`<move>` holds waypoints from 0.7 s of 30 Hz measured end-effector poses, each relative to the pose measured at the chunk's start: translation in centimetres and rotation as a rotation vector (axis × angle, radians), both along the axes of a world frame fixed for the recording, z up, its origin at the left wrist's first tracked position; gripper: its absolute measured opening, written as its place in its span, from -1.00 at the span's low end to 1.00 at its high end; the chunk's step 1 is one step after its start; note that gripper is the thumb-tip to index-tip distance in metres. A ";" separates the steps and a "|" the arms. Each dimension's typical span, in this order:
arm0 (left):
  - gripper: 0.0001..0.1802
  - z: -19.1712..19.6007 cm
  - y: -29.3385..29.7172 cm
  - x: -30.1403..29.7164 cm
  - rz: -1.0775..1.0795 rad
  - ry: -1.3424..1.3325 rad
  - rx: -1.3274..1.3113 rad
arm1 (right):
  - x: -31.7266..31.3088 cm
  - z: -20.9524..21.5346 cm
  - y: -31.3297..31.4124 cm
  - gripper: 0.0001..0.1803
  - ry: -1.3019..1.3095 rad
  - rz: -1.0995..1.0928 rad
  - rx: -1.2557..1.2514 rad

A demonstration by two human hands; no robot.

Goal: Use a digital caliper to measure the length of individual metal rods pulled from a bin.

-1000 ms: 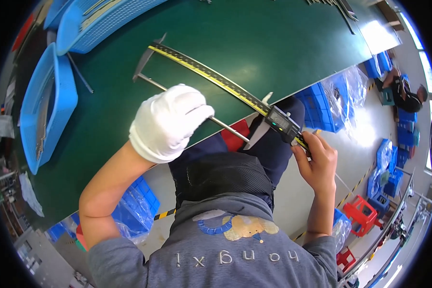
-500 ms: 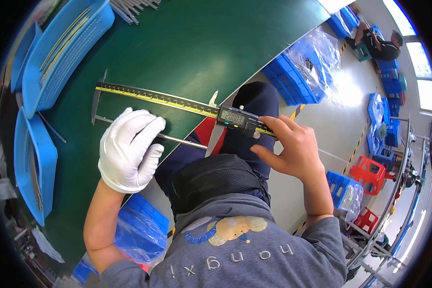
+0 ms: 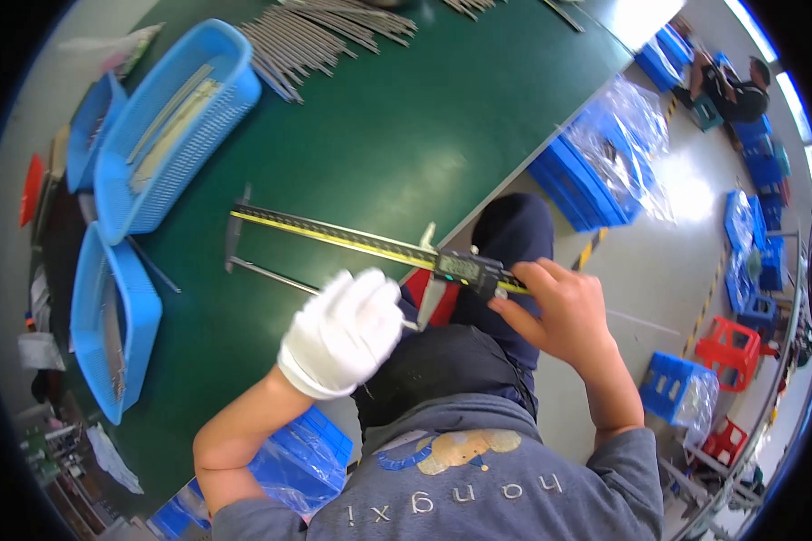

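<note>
My right hand (image 3: 564, 311), bare, grips the slider end of a long digital caliper (image 3: 334, 239) between thumb and fingers. The caliper's jaws are spread wide, and its beam reaches left over the green table. A thin metal rod (image 3: 275, 277) runs along below the beam, its left end at the far jaw and its right end by the sliding jaw. My left hand (image 3: 345, 334), in a white glove, is closed over the rod near that right end. The glove hides the rod's middle and the fingertips.
Light-blue baskets (image 3: 203, 126) with strips inside stand at the table's left. Many metal rods (image 3: 289, 45) lie at the far side of the green table (image 3: 379, 144). Blue crates (image 3: 577, 185) with plastic film and red stools (image 3: 729, 347) are on the floor at right. A person (image 3: 731, 90) sits beyond.
My left hand has slid right along the rod, toward the sliding jaw. The whole view has shifted, so more rods show at the far side. My right hand keeps its grip on the caliper.
</note>
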State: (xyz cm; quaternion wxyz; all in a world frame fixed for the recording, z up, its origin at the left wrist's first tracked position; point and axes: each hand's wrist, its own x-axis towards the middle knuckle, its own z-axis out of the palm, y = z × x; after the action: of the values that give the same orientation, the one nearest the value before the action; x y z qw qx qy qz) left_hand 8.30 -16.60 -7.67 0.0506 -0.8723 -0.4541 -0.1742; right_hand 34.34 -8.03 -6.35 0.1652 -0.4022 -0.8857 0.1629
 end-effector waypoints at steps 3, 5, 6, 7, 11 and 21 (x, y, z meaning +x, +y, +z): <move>-0.78 3.4 -0.8 0.5 -0.074 -0.049 -0.019 | 0.1 -0.4 -0.2 -0.64 -0.034 -0.009 -0.030; -0.76 5.9 -0.5 0.6 -0.119 -0.121 0.073 | 0.2 -0.4 -0.4 -0.65 -0.018 -0.004 -0.045; -0.76 6.2 0.4 0.4 -0.107 -0.108 0.086 | 0.2 -0.5 -0.5 -0.65 -0.017 -0.015 -0.074; -0.73 6.6 1.8 0.2 -0.112 -0.072 0.155 | 0.4 -0.5 -0.4 -0.66 -0.018 -0.006 -0.044; -0.76 5.7 10.1 -1.6 -0.069 0.024 0.293 | 0.7 -1.1 0.2 -0.64 0.014 -0.018 -0.058; -0.89 3.5 15.2 -4.4 -0.084 0.109 0.387 | 0.6 -0.9 0.2 -0.65 -0.010 -0.017 -0.059</move>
State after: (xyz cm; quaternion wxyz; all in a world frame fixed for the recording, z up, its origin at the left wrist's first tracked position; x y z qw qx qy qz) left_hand 3.93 -1.39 -4.18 0.2344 -0.8726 -0.3721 -0.2127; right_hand 34.94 -7.85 -7.25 0.1503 -0.4152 -0.8779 0.1854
